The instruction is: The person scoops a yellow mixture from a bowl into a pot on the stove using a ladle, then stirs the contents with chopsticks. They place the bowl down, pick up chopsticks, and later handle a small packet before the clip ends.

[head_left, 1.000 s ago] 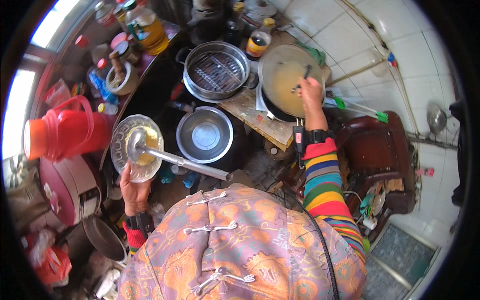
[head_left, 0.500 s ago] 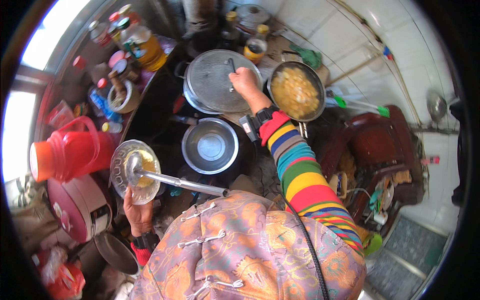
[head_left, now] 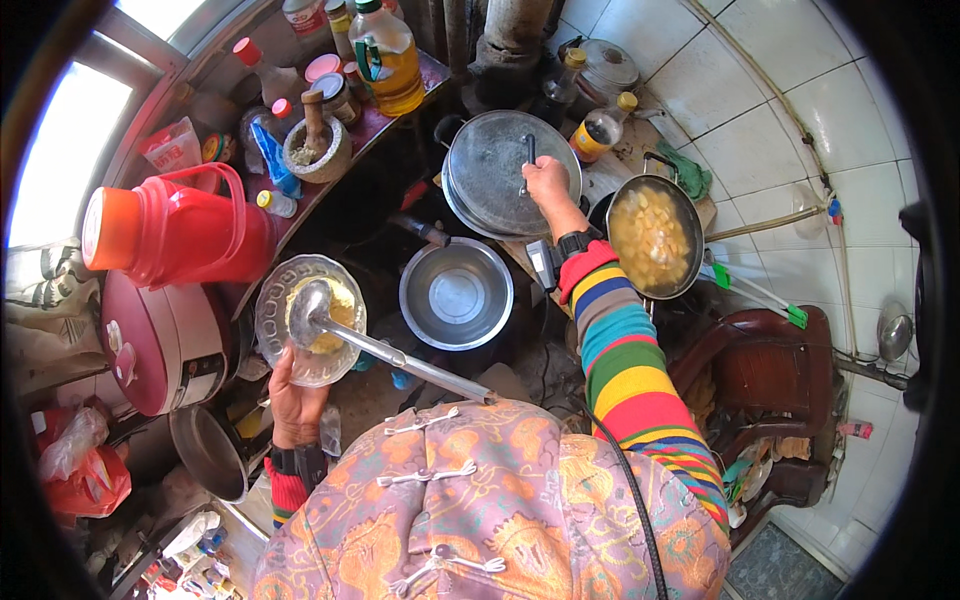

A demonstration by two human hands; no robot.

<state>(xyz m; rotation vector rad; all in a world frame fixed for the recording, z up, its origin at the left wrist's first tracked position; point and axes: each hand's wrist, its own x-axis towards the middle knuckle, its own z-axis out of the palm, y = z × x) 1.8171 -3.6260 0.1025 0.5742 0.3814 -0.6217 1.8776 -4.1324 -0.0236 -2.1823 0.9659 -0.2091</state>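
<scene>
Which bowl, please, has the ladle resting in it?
The patterned clear bowl in the left hand; the plain steel bowl to its right has none.

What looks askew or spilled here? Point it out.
I see no clear spill. The metal ladle looks awkward: its head rests in the clear patterned bowl held by the left hand, while its long handle juts far past the rim toward the patterned jacket, perhaps unbalanced.

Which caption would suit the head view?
Left hand holds a bowl with a ladle; right hand grips a lid.
</scene>
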